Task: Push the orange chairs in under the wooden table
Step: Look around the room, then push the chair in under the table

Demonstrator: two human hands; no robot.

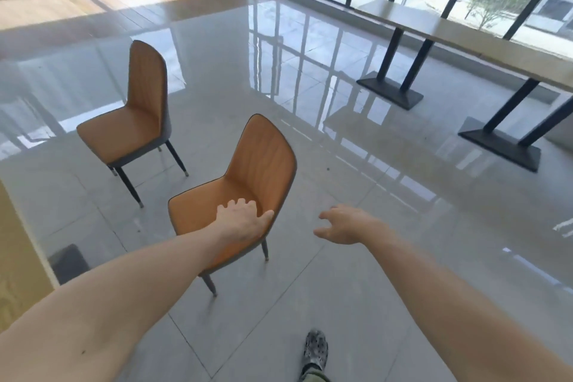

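Observation:
Two orange chairs with dark legs stand on the glossy tiled floor. The near orange chair (260, 161) is in the middle, its back turned to the right. My left hand (242, 222) lies on its seat, fingers on top and thumb hooked around the seat's right edge. My right hand (344, 226) hovers to the right of that chair with fingers apart, holding nothing. The far orange chair (145, 84) stands further back on the left, untouched. A wooden table top (15, 257) shows at the left edge, with its dark base (68, 263) beneath.
A long light wooden table (465, 31) on black pedestal legs (390, 90) runs along the windows at the right. My shoe (314, 350) is on the tiles at the bottom. Open tiled floor lies between the chairs and the long table.

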